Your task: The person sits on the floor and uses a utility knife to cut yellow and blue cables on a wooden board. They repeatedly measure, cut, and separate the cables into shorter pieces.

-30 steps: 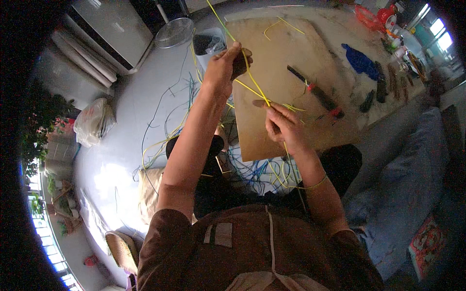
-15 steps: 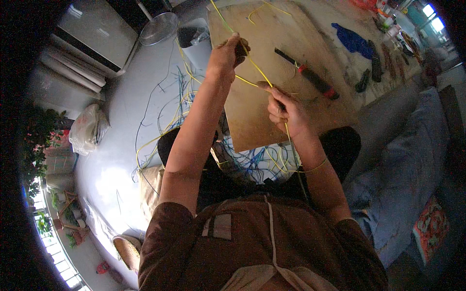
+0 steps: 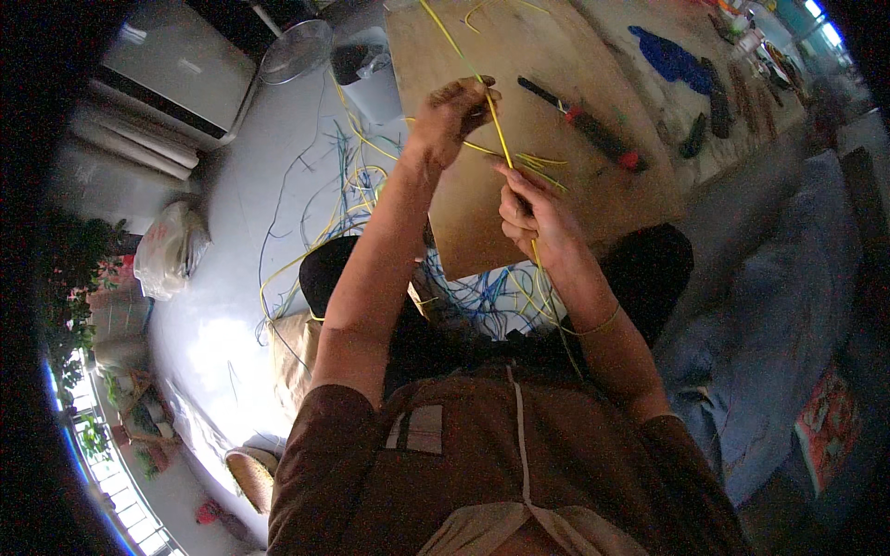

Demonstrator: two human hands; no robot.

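A thin yellow wire (image 3: 499, 128) runs slantwise over the wooden board (image 3: 577, 83). My left hand (image 3: 452, 116) pinches it in the upper middle, fingers closed. Lower and to the right, my right hand (image 3: 535, 211) is closed round the same wire, thumb and forefinger pressed on it. From the right hand the wire hangs down past my right forearm toward my lap. To the right on the board lies a tool with a black and red handle (image 3: 603, 141) and a dark, narrow end. Short yellow wire ends (image 3: 540, 159) rest beside my right hand.
Blue and yellow wires (image 3: 491, 306) lie tangled below the board's near edge and on the floor at left. A white bin (image 3: 375, 88) stands beyond my left forearm. A blue cloth (image 3: 669, 57) and dark tools (image 3: 693, 134) lie at the right. A plastic bag (image 3: 171, 250) sits far left.
My left hand has moved down and right along the wire, nearer my right hand. My right hand has shifted slightly left. More yellow wire ends now show on the board beside it.
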